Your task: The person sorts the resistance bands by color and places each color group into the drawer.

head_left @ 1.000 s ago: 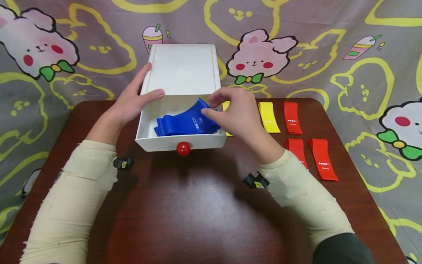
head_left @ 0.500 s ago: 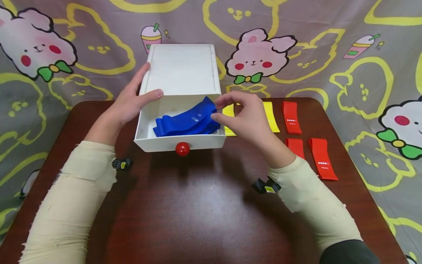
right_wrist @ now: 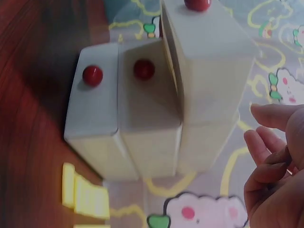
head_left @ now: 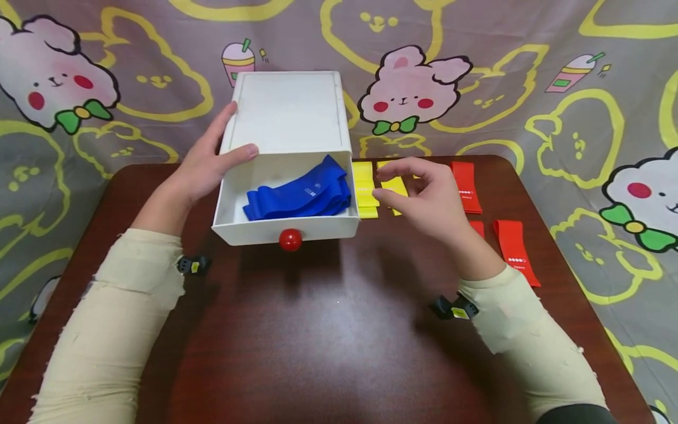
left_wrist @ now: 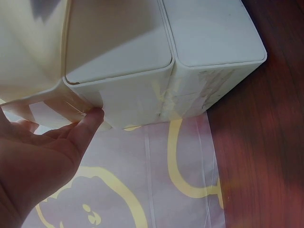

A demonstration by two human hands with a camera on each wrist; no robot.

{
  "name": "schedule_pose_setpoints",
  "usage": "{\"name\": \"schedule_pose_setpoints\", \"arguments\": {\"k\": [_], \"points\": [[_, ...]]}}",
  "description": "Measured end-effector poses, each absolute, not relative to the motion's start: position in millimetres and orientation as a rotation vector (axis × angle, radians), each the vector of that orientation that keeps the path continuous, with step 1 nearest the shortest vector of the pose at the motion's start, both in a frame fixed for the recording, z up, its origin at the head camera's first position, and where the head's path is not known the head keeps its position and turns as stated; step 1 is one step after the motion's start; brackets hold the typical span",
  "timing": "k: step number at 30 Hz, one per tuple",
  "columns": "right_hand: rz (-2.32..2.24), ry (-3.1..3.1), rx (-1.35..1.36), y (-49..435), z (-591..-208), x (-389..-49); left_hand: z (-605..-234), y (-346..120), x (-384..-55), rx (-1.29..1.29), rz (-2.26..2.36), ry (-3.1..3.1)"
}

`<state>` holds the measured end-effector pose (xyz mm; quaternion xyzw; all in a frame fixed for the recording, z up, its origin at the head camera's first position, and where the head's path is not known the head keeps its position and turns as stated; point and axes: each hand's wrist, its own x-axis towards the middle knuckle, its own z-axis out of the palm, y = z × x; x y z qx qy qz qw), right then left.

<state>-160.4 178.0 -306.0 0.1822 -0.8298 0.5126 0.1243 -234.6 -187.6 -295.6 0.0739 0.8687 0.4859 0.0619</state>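
Note:
An upper drawer [head_left: 323,228] with a red knob stands pulled out of a white drawer cabinet [head_left: 288,112]. Blue resistance loop bands [head_left: 296,197] lie bunched inside it, toward its right side. My left hand [head_left: 203,159] rests on the cabinet's left edge, thumb on the top and fingers along the side. In the left wrist view, fingertips of that hand [left_wrist: 47,156] touch the cabinet wall. Right of the drawer, my right hand [head_left: 429,197] hovers above yellow loop bands [head_left: 364,188], thumb and index finger apart with nothing between them. It partly hides the yellow and red bands.
Red loop bands [head_left: 516,250] labelled Heavy lie at the right of the dark wooden table [head_left: 296,341]. Two lower drawers [right_wrist: 90,107] with red knobs are closed under the pulled-out one. A patterned cloth [head_left: 492,76] hangs right behind the table.
My right hand has let go of a blue band and moved right, out of the drawer, over the yellow bands. The blue bands have settled slightly. My left hand stays on the cabinet.

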Motion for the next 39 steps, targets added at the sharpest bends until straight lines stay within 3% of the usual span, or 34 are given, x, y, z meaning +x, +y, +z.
{"name": "schedule_pose_setpoints", "arguments": {"k": [18,29,39], "points": [[1.483,-2.465,0.25,242,-339,-144,-296,-186,-235,0.245,1.483,2.614],[1.539,-2.351,0.346,213,-328,-97,-294,-188,-237,0.256,1.491,2.613],[1.564,-2.235,0.542,191,-358,-90,-294,-189,-236,0.254,1.498,2.595]]}}
